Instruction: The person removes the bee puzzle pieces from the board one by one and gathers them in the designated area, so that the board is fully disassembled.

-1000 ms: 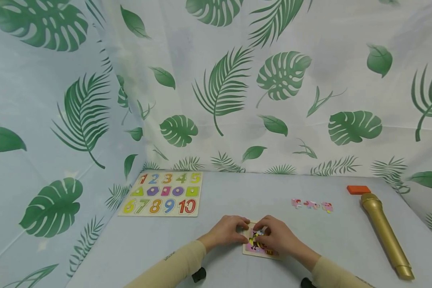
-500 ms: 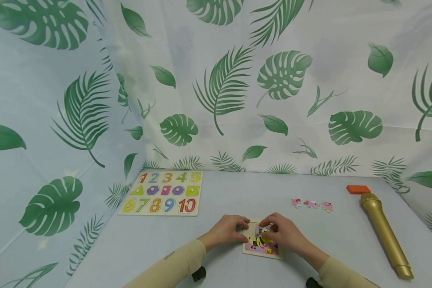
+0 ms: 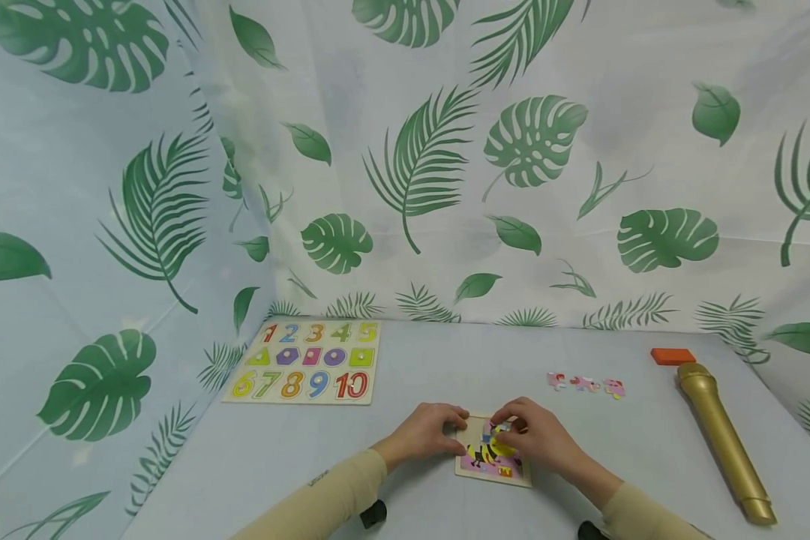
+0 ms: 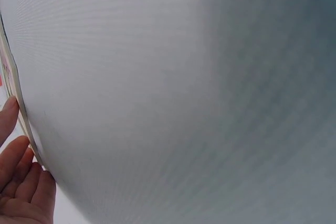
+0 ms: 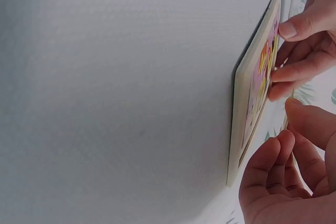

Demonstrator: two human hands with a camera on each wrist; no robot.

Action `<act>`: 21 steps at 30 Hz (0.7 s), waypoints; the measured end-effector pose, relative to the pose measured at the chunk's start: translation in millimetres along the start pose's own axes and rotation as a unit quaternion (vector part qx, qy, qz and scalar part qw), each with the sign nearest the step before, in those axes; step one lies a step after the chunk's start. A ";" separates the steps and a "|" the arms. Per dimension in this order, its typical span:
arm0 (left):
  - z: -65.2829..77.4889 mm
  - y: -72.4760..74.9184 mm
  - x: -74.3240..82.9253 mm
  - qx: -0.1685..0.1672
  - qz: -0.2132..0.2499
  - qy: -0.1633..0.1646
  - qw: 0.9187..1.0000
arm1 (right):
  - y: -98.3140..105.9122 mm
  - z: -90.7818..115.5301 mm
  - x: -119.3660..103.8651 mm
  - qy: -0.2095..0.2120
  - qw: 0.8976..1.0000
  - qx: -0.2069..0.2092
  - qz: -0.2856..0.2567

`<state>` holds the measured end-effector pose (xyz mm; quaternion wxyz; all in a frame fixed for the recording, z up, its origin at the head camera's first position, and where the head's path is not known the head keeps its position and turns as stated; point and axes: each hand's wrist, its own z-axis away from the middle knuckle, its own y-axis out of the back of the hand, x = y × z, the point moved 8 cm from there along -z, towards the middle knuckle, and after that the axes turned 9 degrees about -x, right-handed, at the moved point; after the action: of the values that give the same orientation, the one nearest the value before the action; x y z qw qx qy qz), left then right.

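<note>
A small square wooden jigsaw puzzle (image 3: pixel 471 471) with a bee picture lies in front of the person. Its upper left part shows bare wood. The left hand (image 3: pixel 427 432) holds the puzzle's left edge, thumb at the near side and fingers toward the far corner. Over the upper right of the picture, the right hand (image 3: pixel 532 433) pinches a puzzle piece (image 3: pixel 489 431) between thumb and fingertips. The right wrist view shows this piece nearly edge-on, held above the puzzle's face, with the right hand's other fingers curled. Only the puzzle's edge shows in the left wrist view.
Several loose pink puzzle pieces (image 3: pixel 585 384) lie beyond the right hand. A number and shape board (image 3: pixel 376 367) sits at the far left. To the right are a gold microphone (image 3: pixel 725 442) and an orange block (image 3: pixel 672 356). Leaf-print cloth (image 3: pixel 432 285) hangs behind the table.
The right hand has shifted a little to the right with the piece, uncovering more of the bee picture and bare wood. The left hand has stayed at the puzzle's edge.
</note>
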<state>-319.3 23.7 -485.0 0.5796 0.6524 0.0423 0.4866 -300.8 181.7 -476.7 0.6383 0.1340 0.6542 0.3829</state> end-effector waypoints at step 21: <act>0.3 -0.3 0.7 0.001 -0.006 0.001 1.000 | 54.9 4.7 36.4 -0.020 0.997 0.066 0.045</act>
<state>-318.5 24.0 -484.8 0.5816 0.6525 0.0473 0.4834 -319.0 244.3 -465.9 0.6232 0.2130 0.6584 0.3643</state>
